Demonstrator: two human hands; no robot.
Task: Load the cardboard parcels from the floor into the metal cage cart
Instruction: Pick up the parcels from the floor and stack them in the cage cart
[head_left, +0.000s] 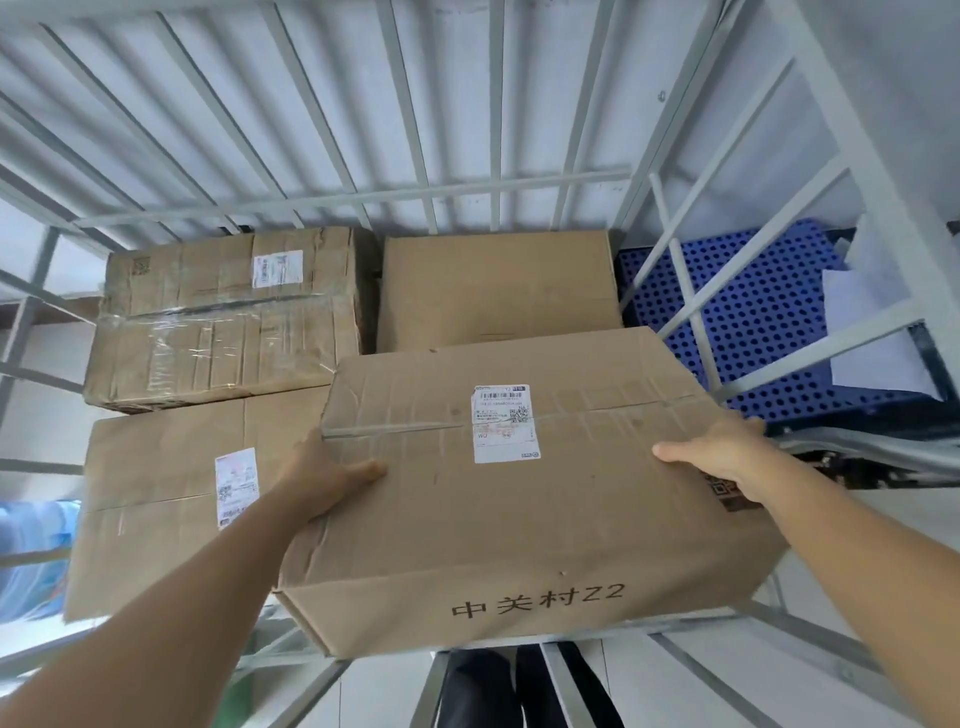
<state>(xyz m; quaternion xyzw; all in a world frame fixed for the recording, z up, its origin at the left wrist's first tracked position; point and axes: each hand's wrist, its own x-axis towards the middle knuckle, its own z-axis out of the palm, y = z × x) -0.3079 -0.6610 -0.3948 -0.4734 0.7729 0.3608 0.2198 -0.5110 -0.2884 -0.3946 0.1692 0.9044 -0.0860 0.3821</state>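
Both hands (324, 480) clasp a creased, labelled cardboard parcel (519, 499).

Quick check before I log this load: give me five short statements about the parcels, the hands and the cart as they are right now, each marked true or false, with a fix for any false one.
1. Both hands hold the same parcel. True: the left hand and right hand grip opposite ends of the held parcel.
2. The held parcel has no label. False: a white shipping label sits on its top.
3. Three other parcels already lie inside the cage cart. True: the taped parcel, the plain parcel and the near-left parcel.
4. The taped parcel lies at the right. False: it lies at the back left.
5. A red crate stands outside the bars. False: a blue perforated pallet lies there.
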